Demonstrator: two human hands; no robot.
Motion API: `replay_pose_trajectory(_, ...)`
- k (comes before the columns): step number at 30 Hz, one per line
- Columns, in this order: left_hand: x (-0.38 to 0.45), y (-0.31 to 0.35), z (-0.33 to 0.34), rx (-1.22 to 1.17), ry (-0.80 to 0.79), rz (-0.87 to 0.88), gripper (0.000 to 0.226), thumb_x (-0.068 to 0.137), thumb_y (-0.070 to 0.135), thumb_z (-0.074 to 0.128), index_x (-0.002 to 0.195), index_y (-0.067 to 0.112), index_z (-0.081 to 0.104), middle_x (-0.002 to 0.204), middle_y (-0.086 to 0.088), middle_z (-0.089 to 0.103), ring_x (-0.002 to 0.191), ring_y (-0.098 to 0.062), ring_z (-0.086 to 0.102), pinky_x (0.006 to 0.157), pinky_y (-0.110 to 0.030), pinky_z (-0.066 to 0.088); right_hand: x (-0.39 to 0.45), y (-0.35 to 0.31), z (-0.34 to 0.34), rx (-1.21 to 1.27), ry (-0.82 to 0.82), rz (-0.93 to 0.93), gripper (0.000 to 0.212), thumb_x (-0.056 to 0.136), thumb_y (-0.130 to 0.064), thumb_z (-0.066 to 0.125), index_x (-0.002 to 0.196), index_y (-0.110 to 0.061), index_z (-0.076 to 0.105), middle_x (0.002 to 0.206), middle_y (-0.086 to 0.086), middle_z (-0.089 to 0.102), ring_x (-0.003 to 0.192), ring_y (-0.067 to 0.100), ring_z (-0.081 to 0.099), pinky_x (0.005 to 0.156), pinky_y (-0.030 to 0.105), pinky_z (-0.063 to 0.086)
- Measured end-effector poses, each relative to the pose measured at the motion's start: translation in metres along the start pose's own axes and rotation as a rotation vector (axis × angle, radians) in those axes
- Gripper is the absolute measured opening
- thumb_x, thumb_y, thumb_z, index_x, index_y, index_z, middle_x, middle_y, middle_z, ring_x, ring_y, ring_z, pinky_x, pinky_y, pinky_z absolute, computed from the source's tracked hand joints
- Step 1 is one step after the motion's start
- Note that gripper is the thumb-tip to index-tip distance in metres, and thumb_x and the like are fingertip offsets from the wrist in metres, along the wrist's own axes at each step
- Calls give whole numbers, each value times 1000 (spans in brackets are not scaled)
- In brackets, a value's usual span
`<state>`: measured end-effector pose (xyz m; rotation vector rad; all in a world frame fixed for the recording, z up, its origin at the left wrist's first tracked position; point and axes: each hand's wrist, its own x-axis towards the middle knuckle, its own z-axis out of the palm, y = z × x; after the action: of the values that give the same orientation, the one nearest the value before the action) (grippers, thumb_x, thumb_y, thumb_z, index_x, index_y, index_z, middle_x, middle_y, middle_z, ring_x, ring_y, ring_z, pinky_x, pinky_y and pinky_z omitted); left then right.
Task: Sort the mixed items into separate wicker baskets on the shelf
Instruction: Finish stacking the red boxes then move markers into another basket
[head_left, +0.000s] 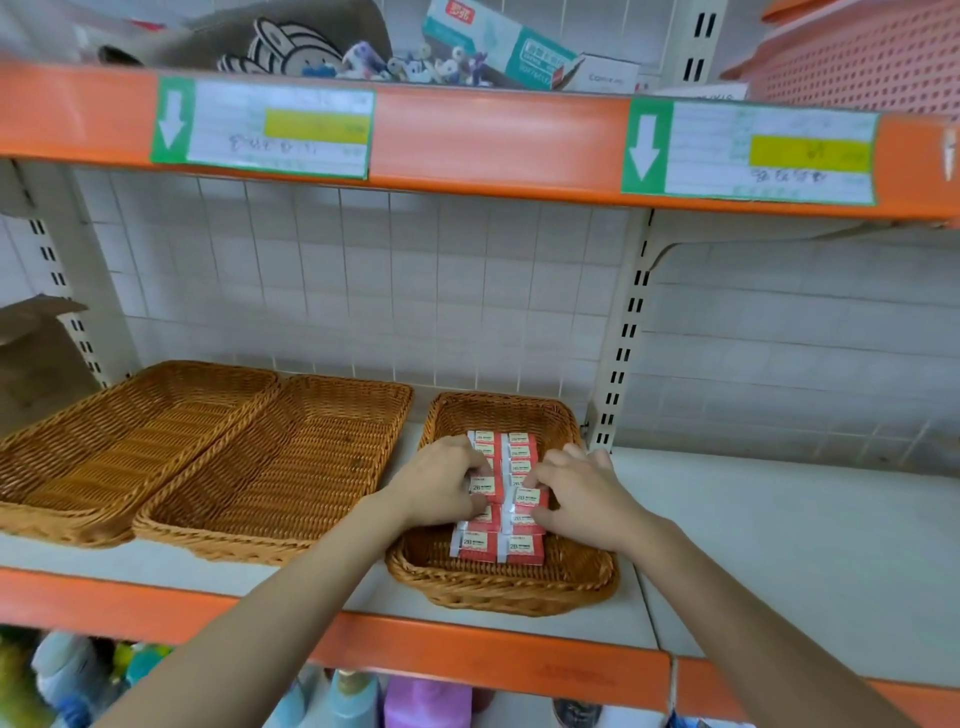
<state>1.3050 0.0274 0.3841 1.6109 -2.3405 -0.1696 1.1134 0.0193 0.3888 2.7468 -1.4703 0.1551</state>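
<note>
A small wicker basket (519, 587) stands on the shelf and holds two rows of red 2B eraser packs (498, 545). My left hand (441, 483) reaches into the basket and pinches one pack in the left row. In the right row my right hand (576, 493) pinches another pack between thumb and fingers. Two larger wicker baskets, left basket (119, 441) and middle basket (291, 467), lie side by side to the left with nothing in them.
The white shelf (779, 545) has an orange front edge (467, 654). An upper orange shelf edge (493, 140) carries green-and-white labels, with toys, boxes and a pink plastic basket (862, 57) above. Bottles (363, 701) stand on the shelf below. An upright post (623, 332) rises behind the small basket.
</note>
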Motion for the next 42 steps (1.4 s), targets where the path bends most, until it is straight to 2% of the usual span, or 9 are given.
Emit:
replay_pose_trajectory(3, -8, 2, -5, -46, -12, 58, 35, 84, 31, 69, 116, 17, 65, 105, 5, 51, 107, -11, 45, 92, -21, 34, -6, 0, -6, 58, -18, -40, 35, 91, -42, 56, 122, -26, 56, 118, -9, 49, 111, 10, 39, 102, 34, 22)
replay_pose_trajectory(8, -24, 5, -7, -26, -111, 143, 35, 83, 29, 70, 116, 17, 66, 117, 3, 56, 108, -11, 49, 97, -27, 41, -18, -2, -12, 162, -69, -120, 26, 90, -34, 62, 113, -24, 61, 97, -16, 42, 79, -3, 37, 91, 23, 24)
replay_pose_trajectory(14, -27, 7, -3, 43, -113, 143, 29, 82, 27, 71, 105, 12, 59, 109, -1, 56, 95, -14, 51, 86, -31, 46, -22, -13, -8, 124, -104, -114, 30, 90, -30, 61, 118, -22, 54, 106, -10, 43, 93, 9, 40, 81, 21, 28)
replay_pose_trajectory(20, -26, 4, 0, 95, -142, 127, 29, 83, 31, 70, 102, 12, 59, 110, -2, 54, 98, -17, 51, 86, -35, 47, -23, -14, -7, 160, -127, -99, 24, 91, -24, 62, 113, -19, 55, 104, -11, 38, 87, 5, 41, 64, 14, 33)
replay_pose_trajectory(25, -27, 5, 0, 96, -120, 175, 25, 83, 27, 68, 101, 13, 57, 102, 0, 53, 85, -11, 43, 76, -25, 41, -24, -17, -9, 183, -134, -97, 18, 91, -18, 62, 108, -17, 57, 104, -10, 44, 88, 4, 43, 80, 24, 44)
replay_pose_trajectory(32, -28, 13, -2, 213, -144, 220, 11, 89, 22, 57, 91, 12, 59, 102, -2, 54, 93, -19, 54, 77, -30, 48, -25, -18, -8, 70, -111, -114, 12, 94, -19, 56, 101, -14, 64, 103, -3, 51, 85, 7, 42, 74, 23, 38)
replay_pose_trajectory(36, -30, 25, -8, 254, -162, 167, 20, 95, 24, 48, 96, 9, 62, 102, -7, 55, 92, -24, 57, 75, -34, 49, -34, -18, -8, 10, -64, -108, 28, 98, -23, 46, 117, -17, 65, 116, -2, 59, 107, 14, 49, 95, 32, 38)
replay_pose_trajectory(39, -29, 36, -10, 280, -170, 95, 25, 97, 27, 45, 102, 9, 61, 104, -8, 61, 93, -24, 58, 75, -34, 47, -44, -16, -7, -21, -48, -19, 42, 103, -35, 35, 139, -22, 50, 138, -2, 50, 124, 16, 38, 103, 36, 29)
replay_pose_trajectory(42, -28, 54, -3, 286, -95, 20, 30, 100, 29, 39, 111, 9, 59, 112, -10, 59, 103, -27, 56, 81, -35, 45, -58, -9, -11, 65, -138, 66, 59, 102, -49, 24, 154, -22, 18, 160, -2, 17, 145, 16, 12, 117, 42, 11)
